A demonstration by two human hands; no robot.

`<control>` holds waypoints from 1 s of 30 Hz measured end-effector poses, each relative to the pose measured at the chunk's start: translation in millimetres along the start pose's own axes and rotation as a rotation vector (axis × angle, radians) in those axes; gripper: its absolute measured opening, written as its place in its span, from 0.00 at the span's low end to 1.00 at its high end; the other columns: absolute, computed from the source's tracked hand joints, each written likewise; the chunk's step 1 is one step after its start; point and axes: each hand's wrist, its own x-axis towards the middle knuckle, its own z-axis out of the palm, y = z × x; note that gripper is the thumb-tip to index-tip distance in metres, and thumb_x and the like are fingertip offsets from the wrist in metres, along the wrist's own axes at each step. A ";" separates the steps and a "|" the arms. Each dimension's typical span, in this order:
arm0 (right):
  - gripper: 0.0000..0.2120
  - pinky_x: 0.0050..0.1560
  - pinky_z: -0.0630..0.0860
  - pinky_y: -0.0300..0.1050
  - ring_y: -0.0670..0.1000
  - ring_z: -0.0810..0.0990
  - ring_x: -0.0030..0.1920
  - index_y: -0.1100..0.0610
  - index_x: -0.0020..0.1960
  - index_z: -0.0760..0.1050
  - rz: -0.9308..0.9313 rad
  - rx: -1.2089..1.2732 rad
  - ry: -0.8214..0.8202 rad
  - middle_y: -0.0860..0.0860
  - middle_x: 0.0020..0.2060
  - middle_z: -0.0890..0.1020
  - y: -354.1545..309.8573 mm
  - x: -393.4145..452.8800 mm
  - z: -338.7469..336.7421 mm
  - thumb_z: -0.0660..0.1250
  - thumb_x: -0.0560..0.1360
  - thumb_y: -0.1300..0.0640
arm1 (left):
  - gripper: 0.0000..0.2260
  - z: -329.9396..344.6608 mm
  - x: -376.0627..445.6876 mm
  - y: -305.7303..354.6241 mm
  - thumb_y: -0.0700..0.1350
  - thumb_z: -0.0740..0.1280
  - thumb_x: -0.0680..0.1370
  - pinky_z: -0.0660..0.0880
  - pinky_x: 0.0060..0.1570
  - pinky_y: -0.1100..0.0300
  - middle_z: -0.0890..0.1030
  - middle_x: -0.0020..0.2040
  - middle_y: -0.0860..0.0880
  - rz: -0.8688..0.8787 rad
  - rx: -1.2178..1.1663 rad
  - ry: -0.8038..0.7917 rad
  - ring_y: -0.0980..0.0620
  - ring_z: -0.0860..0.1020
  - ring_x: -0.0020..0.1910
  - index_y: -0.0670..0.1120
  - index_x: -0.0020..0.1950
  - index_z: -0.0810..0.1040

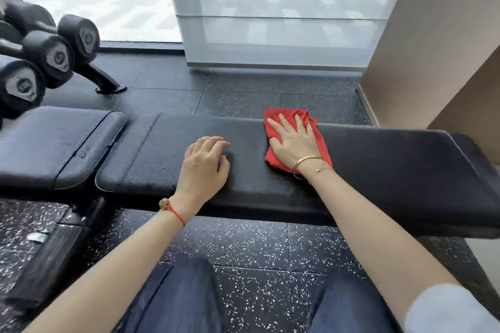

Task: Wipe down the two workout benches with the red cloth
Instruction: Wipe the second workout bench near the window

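Knees (184,295): two, in jeans.
Left hand (204,167): fingers loosely curled, resting on bench (378,167).
Right hand (293,140): flat, pressing one cloth (319,144).
Dumbbells (48,54): three counted, markings unreadable.

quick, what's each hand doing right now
Left hand: open, holding nothing, fingers resting on the bench pad.
Right hand: open, fingers spread flat, pressing the red cloth onto the pad.
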 end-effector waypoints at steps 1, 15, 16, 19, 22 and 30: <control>0.26 0.77 0.39 0.59 0.56 0.46 0.79 0.39 0.77 0.52 0.008 -0.003 0.003 0.45 0.79 0.52 -11.8 11.0 2.8 0.49 0.79 0.44 | 0.12 -0.4 2.9 -8.8 0.40 0.65 0.76 0.69 0.65 0.50 0.80 0.60 0.48 -0.009 0.002 0.003 0.46 0.75 0.64 0.44 0.59 0.79; 0.28 0.77 0.43 0.56 0.51 0.47 0.79 0.39 0.78 0.50 -0.188 -0.047 0.021 0.42 0.78 0.52 -76.8 -69.1 14.3 0.54 0.80 0.46 | 0.12 -8.1 4.3 -25.0 0.41 0.63 0.75 0.70 0.63 0.51 0.81 0.58 0.46 -0.014 -0.096 -0.107 0.45 0.76 0.62 0.42 0.56 0.80; 0.28 0.77 0.43 0.56 0.51 0.46 0.79 0.40 0.78 0.51 -0.188 -0.042 0.021 0.42 0.78 0.52 -75.6 -79.5 13.4 0.55 0.80 0.46 | 0.12 -11.5 4.3 -26.2 0.41 0.63 0.76 0.69 0.64 0.52 0.81 0.59 0.46 0.000 -0.114 -0.123 0.45 0.75 0.63 0.41 0.57 0.80; 0.27 0.77 0.42 0.56 0.51 0.46 0.79 0.40 0.77 0.52 -0.111 -0.023 0.024 0.41 0.78 0.53 -71.4 -86.5 9.9 0.56 0.80 0.47 | 0.13 -31.2 3.6 -41.3 0.40 0.64 0.76 0.70 0.64 0.52 0.81 0.58 0.46 0.030 -0.174 -0.085 0.45 0.76 0.61 0.41 0.58 0.80; 0.27 0.77 0.40 0.56 0.52 0.45 0.79 0.39 0.77 0.52 0.010 0.002 0.018 0.42 0.78 0.52 -82.7 -63.6 11.8 0.54 0.80 0.47 | 0.13 -54.2 3.3 -85.4 0.40 0.64 0.76 0.72 0.63 0.50 0.81 0.58 0.46 0.040 -0.126 -0.017 0.45 0.77 0.60 0.42 0.59 0.80; 0.27 0.77 0.39 0.58 0.54 0.44 0.79 0.41 0.78 0.50 0.057 -0.012 0.023 0.44 0.79 0.50 -188.7 -22.9 31.0 0.52 0.80 0.46 | 0.12 -65.8 -4.9 -185.1 0.39 0.64 0.77 0.72 0.60 0.49 0.81 0.58 0.45 -0.058 -0.010 -0.013 0.43 0.75 0.60 0.43 0.59 0.79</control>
